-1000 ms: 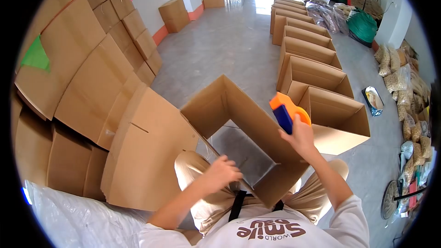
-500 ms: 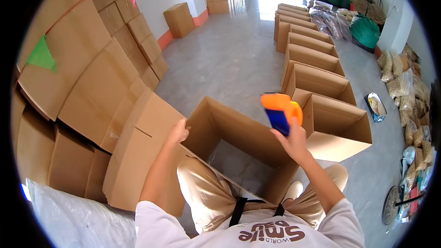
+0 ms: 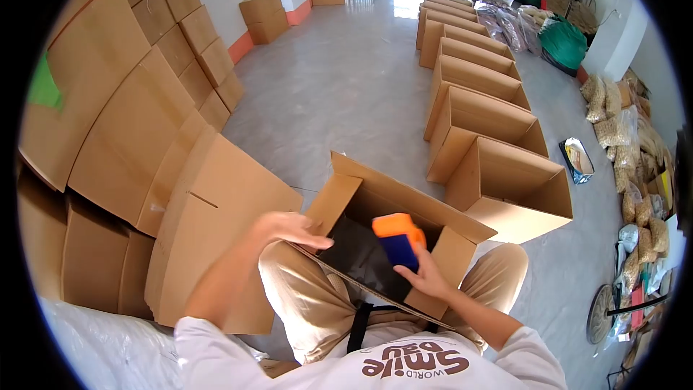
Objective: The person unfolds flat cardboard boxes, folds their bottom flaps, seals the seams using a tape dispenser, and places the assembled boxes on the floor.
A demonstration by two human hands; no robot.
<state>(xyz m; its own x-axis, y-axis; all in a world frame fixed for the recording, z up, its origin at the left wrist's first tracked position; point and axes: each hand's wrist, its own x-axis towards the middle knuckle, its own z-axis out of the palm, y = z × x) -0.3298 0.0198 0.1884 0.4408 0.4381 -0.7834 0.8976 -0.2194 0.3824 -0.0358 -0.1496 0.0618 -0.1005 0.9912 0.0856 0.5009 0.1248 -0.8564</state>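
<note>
A cardboard box (image 3: 455,253) stands between my knees, with flaps at its two short ends and its far side partly folded. My right hand (image 3: 431,276) is wrapped round an orange and dark blue tape dispenser (image 3: 397,238), held over the box opening. At the box's near left corner is my left hand (image 3: 292,231), its fingers stretched out and slightly blurred, holding nothing. Flat cardboard sheets (image 3: 216,224) lean in a stack to the left of my left arm.
Open boxes (image 3: 516,188) form a row along the right. Stacked cartons (image 3: 130,137) line the left wall. Clear plastic wrap (image 3: 108,343) lies at lower left. A small blue carton (image 3: 577,161), filled bags (image 3: 621,130) and a wheel (image 3: 600,314) are farther right.
The box between my knees now shows flaps folded at its top. My left hand has moved down and opened out. My right hand has brought the dispenser lower and left, over the box.
</note>
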